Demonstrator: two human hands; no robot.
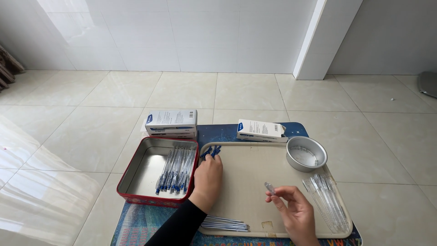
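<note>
While left hand (208, 178) pinches blue pen caps (212, 151) at tray (248, 191) corner; right hand (295, 210) grips 1 clear pen barrel (270, 187).

The pale beige rectangular plastic tray (255, 182) at the frame's centre looks matt and smooth. Left of it, the red rectangular tin (141, 171) has a bare, softly reflective metal floor. The small round metal pan (306, 154) at centre right is brushed and dull-shiny. Clear plastic pen barrels (325, 200) at lower right are glossy and see-through. Two white cardboard boxes (171, 123) look smooth. The cream floor tiles (68, 136) are polished and mirror-glossy.
</note>
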